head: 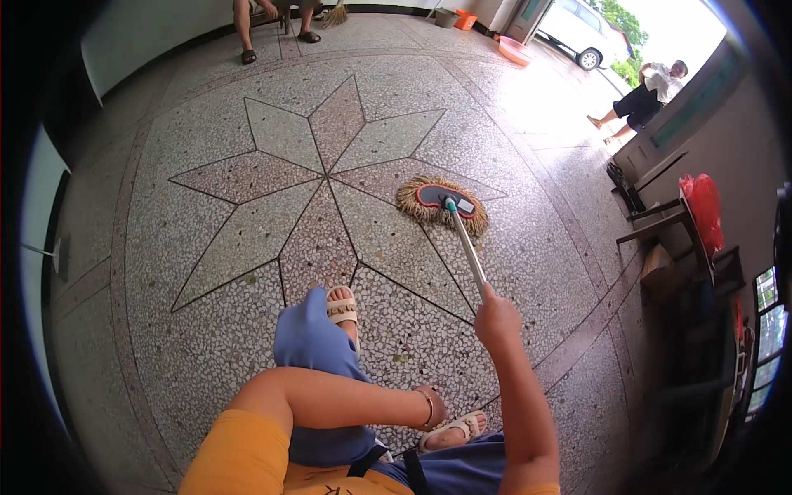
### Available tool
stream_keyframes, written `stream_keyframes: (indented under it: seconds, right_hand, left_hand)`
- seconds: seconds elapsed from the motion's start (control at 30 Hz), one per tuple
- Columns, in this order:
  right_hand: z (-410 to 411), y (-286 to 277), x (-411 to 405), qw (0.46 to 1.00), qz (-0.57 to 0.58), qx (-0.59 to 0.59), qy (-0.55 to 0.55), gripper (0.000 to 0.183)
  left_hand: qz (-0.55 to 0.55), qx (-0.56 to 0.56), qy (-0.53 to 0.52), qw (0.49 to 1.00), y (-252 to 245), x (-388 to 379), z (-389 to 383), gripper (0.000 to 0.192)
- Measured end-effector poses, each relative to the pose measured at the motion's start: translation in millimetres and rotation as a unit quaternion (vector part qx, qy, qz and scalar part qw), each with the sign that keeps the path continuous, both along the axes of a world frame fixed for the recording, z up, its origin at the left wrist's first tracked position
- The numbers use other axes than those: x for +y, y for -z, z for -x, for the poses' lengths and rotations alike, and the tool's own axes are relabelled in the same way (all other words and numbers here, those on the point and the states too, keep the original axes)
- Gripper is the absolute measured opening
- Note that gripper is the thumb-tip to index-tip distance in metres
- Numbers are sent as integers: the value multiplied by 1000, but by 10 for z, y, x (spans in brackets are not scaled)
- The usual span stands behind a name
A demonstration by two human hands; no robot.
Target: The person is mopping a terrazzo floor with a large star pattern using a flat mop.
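A flat string mop with a tan fringed head point(442, 204) lies on the speckled terrazzo floor, ahead and to the right of my feet. Its dark oval plate has a red edge and a pale label. From a teal joint a metal handle point(468, 247) runs back towards me, and my right hand point(497, 318) is closed around it. Below that hand, the handle is not visible. My left hand point(436, 406), with a bracelet at the wrist, is bent in front of my body above a sandalled foot point(455, 431). Its fingers are mostly hidden, so its grip is unclear.
A seated person's sandalled foot point(309, 37) is at the back, near a straw broom point(336, 17). Another person point(646, 93) is by the doorway. A pink basin point(515, 51) and an orange bucket point(465, 20) stand near it. At right, a red bag point(702, 207) rests on wooden furniture.
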State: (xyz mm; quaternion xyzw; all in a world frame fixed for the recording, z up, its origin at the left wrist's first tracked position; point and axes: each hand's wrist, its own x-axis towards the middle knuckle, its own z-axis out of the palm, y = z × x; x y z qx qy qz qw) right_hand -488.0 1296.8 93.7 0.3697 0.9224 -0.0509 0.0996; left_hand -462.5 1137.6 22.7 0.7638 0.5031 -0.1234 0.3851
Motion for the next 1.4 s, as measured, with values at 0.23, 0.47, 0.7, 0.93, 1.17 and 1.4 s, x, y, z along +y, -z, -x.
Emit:
stream_keyframes:
  seconds: [0.23,0.47,0.7,0.93,1.17,1.4]
  right_hand:
    - [-385,220,-35,1000,13,-5,4,43]
    - [-1644,-1458,-733,995,44,-73,-47,44]
    - [-1191,-1511,-816,998,7,-53,-38,37]
    - [167,-144,-151,998,-23,-43,-34,43]
    - [609,297,11,999,-24,-34,-8,47]
    - [-1092,-271,-637,994,10,-70,-79,50]
  left_hand:
    - [-29,94,-8,995,0,-68,102,26]
    - [-19,-103,112,988,-441,-539,148,45]
    - [-88,-141,111,980,-522,-472,90,44]
    - [11,11,32,999,-326,-112,149,35]
    - [-16,24,-99,995,-258,117,114,37]
    - [-96,-18,-106,990,-369,-248,40,27]
